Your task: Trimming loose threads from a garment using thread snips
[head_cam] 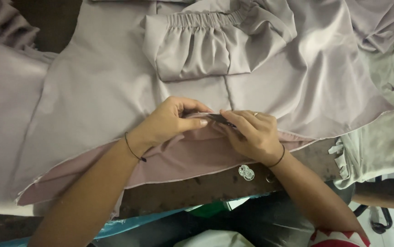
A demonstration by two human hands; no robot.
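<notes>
Mauve satin garment (114,91) is spread flat across the worn wooden table (215,185), its hem folded back at the near edge. The fabric fold is pinched by the left hand (167,121), fingers curled shut, while a small dark tool (222,120) is gripped in the closed right hand (254,135).

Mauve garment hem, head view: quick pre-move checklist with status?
1. Left hand pinching the mauve fabric edge: ok.
2. Right hand holding a small dark tool at the hem: ok; kind of tool cannot tell.
3. Tool tip clear of left fingertips: cannot tell, they nearly meet.
4. Fabric flat around the hands: ok; gathered elastic piece lies apart above.
5. Fabric supported by the worn table edge: ok.
6. Grip firmness, both hands: cannot tell.
</notes>
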